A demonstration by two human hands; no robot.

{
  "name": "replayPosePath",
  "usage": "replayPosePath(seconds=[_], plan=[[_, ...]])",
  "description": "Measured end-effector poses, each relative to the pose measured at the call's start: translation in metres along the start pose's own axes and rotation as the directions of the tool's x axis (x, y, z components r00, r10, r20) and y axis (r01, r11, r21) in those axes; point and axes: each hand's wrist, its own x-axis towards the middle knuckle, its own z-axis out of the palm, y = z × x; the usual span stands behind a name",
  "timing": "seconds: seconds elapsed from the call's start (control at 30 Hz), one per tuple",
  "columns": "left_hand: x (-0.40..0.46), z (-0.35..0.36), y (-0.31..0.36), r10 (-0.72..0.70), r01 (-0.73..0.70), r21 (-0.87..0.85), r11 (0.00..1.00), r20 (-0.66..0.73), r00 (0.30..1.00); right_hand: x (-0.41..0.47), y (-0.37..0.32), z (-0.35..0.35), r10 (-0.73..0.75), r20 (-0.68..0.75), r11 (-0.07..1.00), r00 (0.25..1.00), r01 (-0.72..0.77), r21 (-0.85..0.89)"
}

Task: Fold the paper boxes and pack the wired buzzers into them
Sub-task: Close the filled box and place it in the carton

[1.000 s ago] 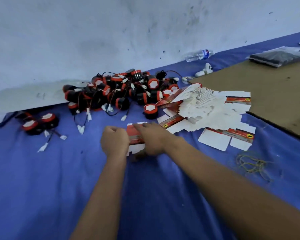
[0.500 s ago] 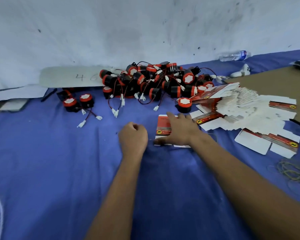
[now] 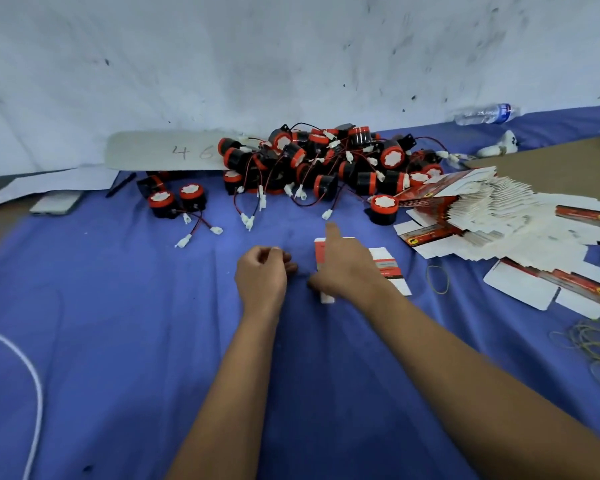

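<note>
Left hand (image 3: 261, 271) loosely curled, holding nothing; right hand (image 3: 347, 268) beside its fingertips, palm down, index finger stretched forward

Matt blue cloth (image 3: 118, 341), printed paper box (image 3: 388, 268)
</note>
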Motion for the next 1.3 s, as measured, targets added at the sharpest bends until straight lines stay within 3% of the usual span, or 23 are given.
replayPosePath(seconds=[0.13,0.17,0.23,0.3,0.37,0.4,0.5,0.57,0.67,0.8,0.87,0.97,1.13,1.3], plan=[[-0.001,-0.006,-0.004,0.044,-0.043,-0.059,0.997,0.01,0.999,-0.016,-0.017,-0.011,-0.168,-0.019,0.969,0.986,0.162,-0.188],[-0.001,-0.008,-0.005,0.037,-0.035,-0.106,0.994,0.018,0.999,-0.016,-0.018,-0.019,-0.201,-0.08,0.974,0.976,0.191,-0.123],[-0.001,-0.014,-0.002,-0.026,0.04,-0.257,0.966,0.06,0.998,-0.012,-0.019,-0.036,-0.217,-0.319,0.938,0.923,0.287,0.193],[-0.004,-0.023,0.003,-0.099,0.167,-0.421,0.891,0.178,0.979,-0.01,-0.018,-0.052,-0.079,-0.529,0.691,0.845,0.429,0.582],[-0.006,-0.034,0.004,-0.096,0.238,-0.469,0.85,0.306,0.947,-0.01,-0.011,-0.052,0.047,-0.514,0.398,0.856,0.456,0.796],[-0.006,-0.04,0.005,-0.073,0.248,-0.47,0.847,0.359,0.93,-0.01,-0.007,-0.045,0.066,-0.468,0.348,0.881,0.42,0.838],[-0.004,-0.054,0.006,-0.083,0.279,-0.442,0.853,0.412,0.907,-0.016,0.005,-0.006,-0.027,-0.361,0.519,0.932,0.322,0.792],[0.0,-0.058,0.006,-0.114,0.232,-0.329,0.916,0.34,0.934,-0.019,0.012,0.015,-0.134,-0.326,0.603,0.936,0.338,0.722],[0.003,-0.057,0.003,-0.048,0.085,-0.155,0.984,0.229,0.972,-0.017,0.014,0.024,-0.268,-0.34,0.709,0.902,0.423,0.564],[-0.006,-0.042,0.002,0.052,-0.044,-0.185,0.982,0.035,0.998,-0.027,0.001,0.029,-0.326,-0.214,0.908,0.921,0.368,0.2],[-0.008,-0.038,0.002,0.097,-0.1,-0.197,0.975,-0.023,0.995,-0.032,-0.004,0.03,-0.374,-0.197,0.919,0.906,0.391,0.053],[-0.008,-0.04,0.004,0.125,-0.121,-0.222,0.967,0.006,0.992,-0.034,-0.008,0.032,-0.374,-0.206,0.921,0.904,0.389,0.036],[0.001,-0.061,0.014,0.046,0.035,-0.282,0.959,0.277,0.96,-0.037,-0.011,0.034,-0.408,-0.258,0.904,0.875,0.427,0.019],[0.012,-0.086,0.017,-0.013,0.023,-0.029,0.999,0.307,0.951,-0.042,-0.012,0.03,-0.616,-0.23,0.734,0.754,0.655,0.18]])
